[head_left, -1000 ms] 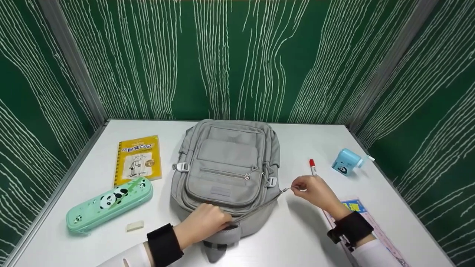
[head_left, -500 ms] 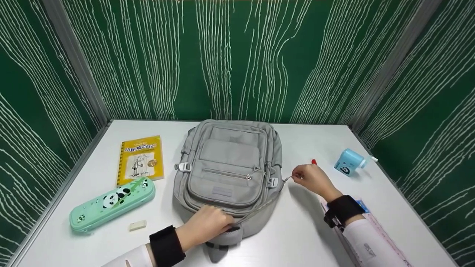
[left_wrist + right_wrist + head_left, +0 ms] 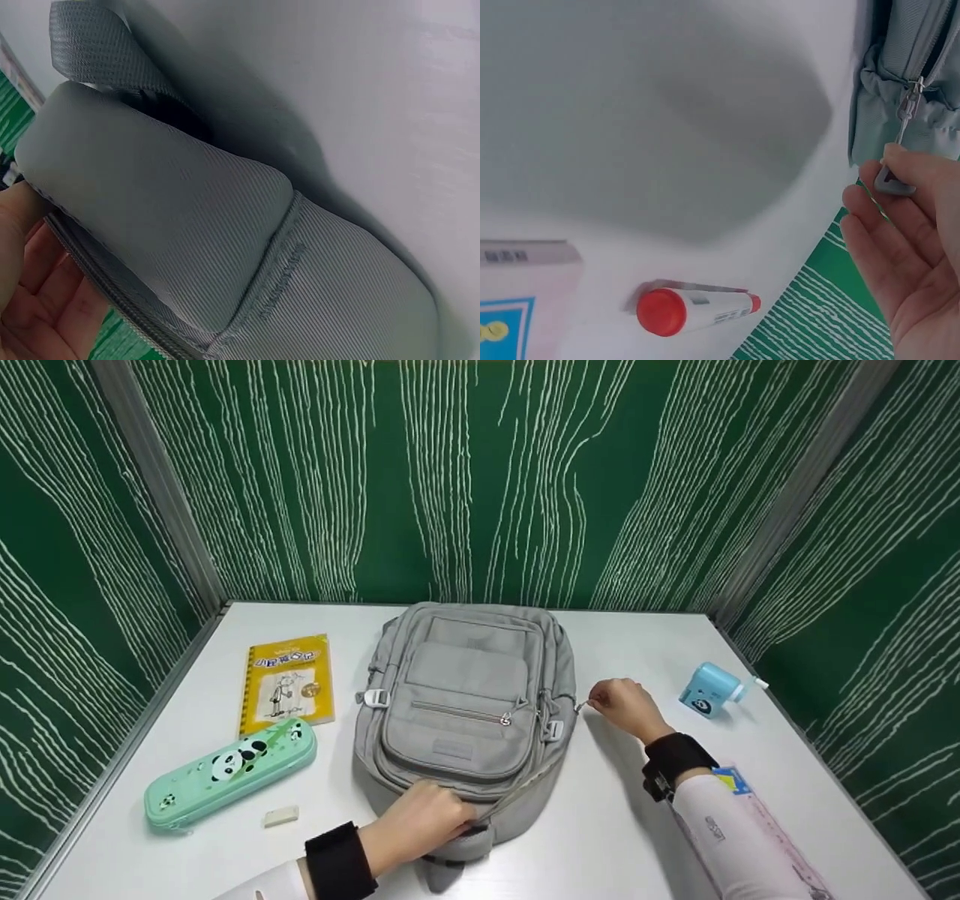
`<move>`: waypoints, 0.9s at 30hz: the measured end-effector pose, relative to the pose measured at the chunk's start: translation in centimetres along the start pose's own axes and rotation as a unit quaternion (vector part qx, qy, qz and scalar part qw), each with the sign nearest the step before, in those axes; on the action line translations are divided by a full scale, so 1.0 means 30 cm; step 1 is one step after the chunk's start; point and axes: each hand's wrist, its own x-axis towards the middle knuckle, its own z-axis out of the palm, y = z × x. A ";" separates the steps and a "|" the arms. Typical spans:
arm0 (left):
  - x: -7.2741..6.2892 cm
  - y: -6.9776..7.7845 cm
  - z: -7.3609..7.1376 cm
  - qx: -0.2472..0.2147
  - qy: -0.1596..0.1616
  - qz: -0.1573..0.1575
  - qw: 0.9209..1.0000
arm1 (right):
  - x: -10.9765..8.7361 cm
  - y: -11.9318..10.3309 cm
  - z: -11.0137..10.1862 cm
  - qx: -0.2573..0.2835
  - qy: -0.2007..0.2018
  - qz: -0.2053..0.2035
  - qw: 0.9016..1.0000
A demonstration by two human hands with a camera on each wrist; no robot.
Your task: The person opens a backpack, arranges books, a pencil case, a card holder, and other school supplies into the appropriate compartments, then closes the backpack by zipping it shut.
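A grey backpack [image 3: 465, 669] lies on the white table, front pocket up and its carry handle towards me. My left hand [image 3: 427, 816] grips the bag's near edge beside the handle. In the left wrist view the thumb and fingers [image 3: 56, 292] hold the fabric by the zip teeth [image 3: 112, 289]. At the bag's right side my right hand [image 3: 626, 709] pinches a zipper pull [image 3: 894, 184] between thumb and fingers. The zip slider [image 3: 909, 103] sits just above it in the right wrist view. The main zip stands parted along the near right edge.
Left of the bag are a yellow book [image 3: 286, 682], a green panda pencil case [image 3: 232, 772] and a white eraser [image 3: 280, 816]. To the right stands a light-blue panda sharpener [image 3: 709, 690]. A red-capped marker [image 3: 705, 309] lies near the right hand; a pink sheet [image 3: 772, 825] is partly under the right arm.
My right hand has moved away from me along the bag's right side with the zipper pull, and the parted zip has lengthened. The left hand keeps its grip. The marker is now hidden in the head view.
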 end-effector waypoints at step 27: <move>-0.123 -0.141 -0.050 -0.092 -0.032 -0.064 0.993 | -0.104 -0.251 0.006 -0.045 0.083 -0.066 0.993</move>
